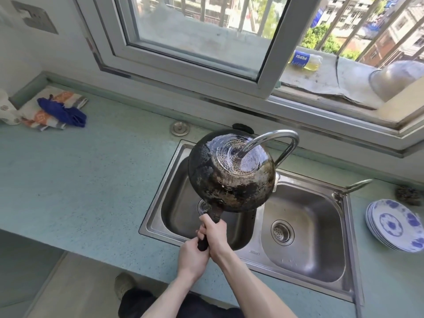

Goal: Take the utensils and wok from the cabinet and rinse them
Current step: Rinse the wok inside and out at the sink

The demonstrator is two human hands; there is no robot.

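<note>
**Wok under running tap, bottom side up**

Head view. Both hands, nearest the lens, grip one dark handle in front of the sink (305, 253). Left hand (191, 255): fingers curled round the handle's end, at the sink's front rim. Right hand (214, 235): wrapped round the same handle just above the left, closer to the pan.

Wok (229, 177): blackened, scorched, held upside down over the sink's left basin, its flat base turned up.

Faucet (273, 140): curved chrome spout rising behind the sink, its mouth just over the wok's base, where water spreads.

Stack of blue-patterned plates (397, 226): on the counter right of the sink.

Scouring pad (409, 195): behind the plates, right of the sink.

Cloths (52, 111): orange-checked and blue, far left of the sink.

Bottle (305, 59) and metal bowl (394, 79): on the window ledge beyond the sink.
</note>
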